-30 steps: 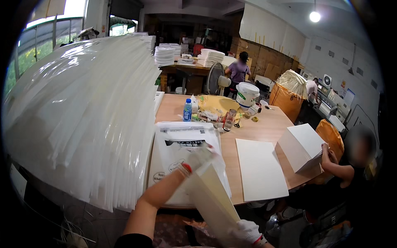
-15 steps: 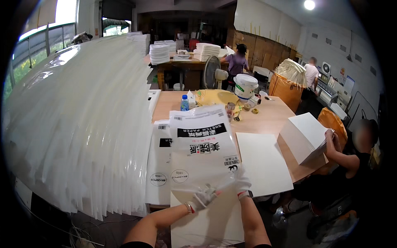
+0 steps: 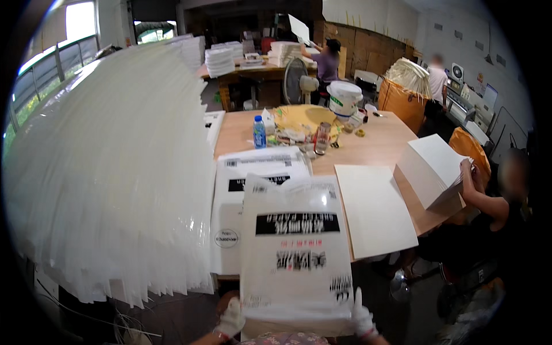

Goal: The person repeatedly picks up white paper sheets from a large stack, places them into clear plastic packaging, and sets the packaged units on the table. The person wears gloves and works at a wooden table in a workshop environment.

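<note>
A clear plastic bag (image 3: 296,241) with black and red print lies over a stack of pale paper (image 3: 270,328), whose near edge shows below the bag's mouth. My left hand (image 3: 232,317), in a white glove, holds the bag's near left corner. At the opposite near corner, my right hand (image 3: 362,317), also gloved, grips the bag's side with one finger or thumb pointing up along it. The other fingers are partly hidden and blurred. Printed bagged packs (image 3: 227,198) lie just beyond and to the left. To the right rests a flat stack of cream paper (image 3: 374,213).
A tall heap of clear plastic bags (image 3: 109,178) fills the left side. Farther back on the table (image 3: 379,138) are a blue-capped bottle (image 3: 259,132), a glass (image 3: 322,138), tape rolls and a white bucket (image 3: 344,99). At right, a co-worker's hands (image 3: 468,172) hold a paper stack (image 3: 431,172).
The bag has come down toward me and now covers most of the paper. My hands have moved apart and nearer, to its two near corners. The view has shifted slightly.
</note>
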The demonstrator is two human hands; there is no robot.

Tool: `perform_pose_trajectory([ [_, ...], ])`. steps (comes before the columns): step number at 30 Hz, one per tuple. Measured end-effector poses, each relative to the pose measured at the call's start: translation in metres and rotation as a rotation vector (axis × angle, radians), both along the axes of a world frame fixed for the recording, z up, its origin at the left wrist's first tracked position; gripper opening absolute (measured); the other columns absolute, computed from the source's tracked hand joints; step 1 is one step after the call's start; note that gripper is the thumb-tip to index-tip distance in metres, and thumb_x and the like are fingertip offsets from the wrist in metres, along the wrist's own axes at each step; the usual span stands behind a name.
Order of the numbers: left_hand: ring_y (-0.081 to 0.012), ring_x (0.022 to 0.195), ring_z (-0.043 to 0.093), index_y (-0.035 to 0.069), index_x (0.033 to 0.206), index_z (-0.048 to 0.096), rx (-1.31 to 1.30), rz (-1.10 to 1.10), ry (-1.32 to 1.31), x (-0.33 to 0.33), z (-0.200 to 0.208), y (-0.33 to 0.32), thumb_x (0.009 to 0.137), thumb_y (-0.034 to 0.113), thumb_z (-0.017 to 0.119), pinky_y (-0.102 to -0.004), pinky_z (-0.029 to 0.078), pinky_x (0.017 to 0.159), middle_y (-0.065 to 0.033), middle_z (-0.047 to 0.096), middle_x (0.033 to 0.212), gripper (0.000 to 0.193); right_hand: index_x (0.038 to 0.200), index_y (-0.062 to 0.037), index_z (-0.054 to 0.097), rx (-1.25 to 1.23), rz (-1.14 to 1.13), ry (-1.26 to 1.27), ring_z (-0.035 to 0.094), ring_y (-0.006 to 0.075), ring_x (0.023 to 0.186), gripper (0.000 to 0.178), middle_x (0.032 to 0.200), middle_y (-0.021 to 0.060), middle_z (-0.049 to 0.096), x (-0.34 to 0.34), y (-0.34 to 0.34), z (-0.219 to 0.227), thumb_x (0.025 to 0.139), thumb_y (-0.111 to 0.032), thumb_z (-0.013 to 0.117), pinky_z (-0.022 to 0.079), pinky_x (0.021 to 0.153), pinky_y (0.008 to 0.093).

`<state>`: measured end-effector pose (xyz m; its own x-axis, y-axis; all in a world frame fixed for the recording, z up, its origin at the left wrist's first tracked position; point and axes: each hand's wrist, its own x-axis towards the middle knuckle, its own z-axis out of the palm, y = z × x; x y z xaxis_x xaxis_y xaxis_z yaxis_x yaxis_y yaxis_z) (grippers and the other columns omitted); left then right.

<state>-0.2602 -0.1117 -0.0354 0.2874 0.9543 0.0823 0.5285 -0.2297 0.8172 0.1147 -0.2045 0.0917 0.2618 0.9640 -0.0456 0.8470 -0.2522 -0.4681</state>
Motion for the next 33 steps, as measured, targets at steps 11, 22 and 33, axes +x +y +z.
perform_pose_trajectory([
  [11,-0.0347,0.066,0.058,0.006,0.094,0.051,0.147,0.270,0.420,-0.009,0.072,-0.017,0.087,0.024,0.055,-0.0468,0.047,0.056,-0.0133,0.057,0.079,0.019,0.139,-0.0106,0.035,0.037,-0.040,0.204,0.063,0.0362,0.064,0.062,0.079,0.0214,0.064,-0.034,-0.100,0.012,0.082,-0.014,0.058,0.050,0.052,0.0423],
  [22,-0.0284,0.085,0.060,-0.001,0.088,0.058,0.506,-0.262,-0.473,0.089,0.258,0.003,0.073,-0.006,0.060,-0.0318,0.049,0.074,-0.0145,0.060,0.091,0.016,0.110,0.0007,0.063,-0.030,-0.153,1.511,0.061,0.0169,0.092,0.026,0.103,0.0094,0.064,-0.013,-0.022,-0.057,0.085,-0.008,0.060,0.050,0.082,0.0275],
  [33,-0.0160,0.088,0.059,0.002,0.107,0.058,1.343,0.411,-0.383,-0.030,0.562,-0.034,0.097,0.024,0.047,-0.0290,0.049,0.080,-0.0076,0.061,0.097,0.026,0.121,0.0083,0.052,0.818,0.574,1.015,0.057,0.0172,0.103,0.035,0.114,0.0124,0.060,-0.068,0.142,0.251,0.095,-0.014,0.047,0.046,0.090,0.0293],
])
